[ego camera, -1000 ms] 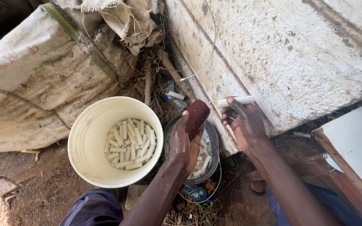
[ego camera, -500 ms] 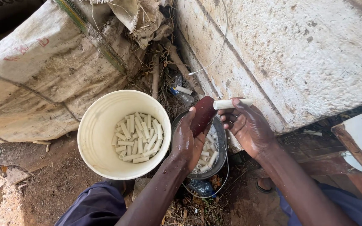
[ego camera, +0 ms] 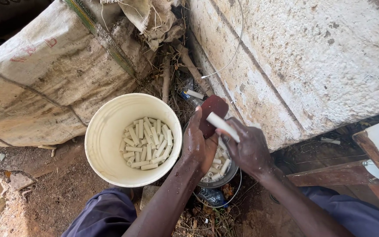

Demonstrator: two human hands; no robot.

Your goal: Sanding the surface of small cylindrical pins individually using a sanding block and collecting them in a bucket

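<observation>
My left hand [ego camera: 197, 145] grips a dark reddish-brown pad [ego camera: 212, 113], held up over a small dark metal bowl [ego camera: 230, 174]. My right hand [ego camera: 247, 148] holds a short white tube [ego camera: 221, 126] and presses it against the pad. The bowl under both hands holds several more short white tubes [ego camera: 218, 169] in water. Just to the left stands a cream plastic bucket [ego camera: 106, 145] with several white tube pieces [ego camera: 146, 142] lying on its bottom.
A rough whitewashed wall [ego camera: 312, 57] rises at the right. A dirty woven sack [ego camera: 44, 83] leans at the left. Sticks and a plastic bottle [ego camera: 191, 97] lie between them. A wooden frame [ego camera: 343, 173] sits at the right; my knees in blue trousers [ego camera: 106, 215] are below.
My right hand has brought the white tube down from beside the pad onto its face. The view shifted slightly; the bucket and bowl stay put.
</observation>
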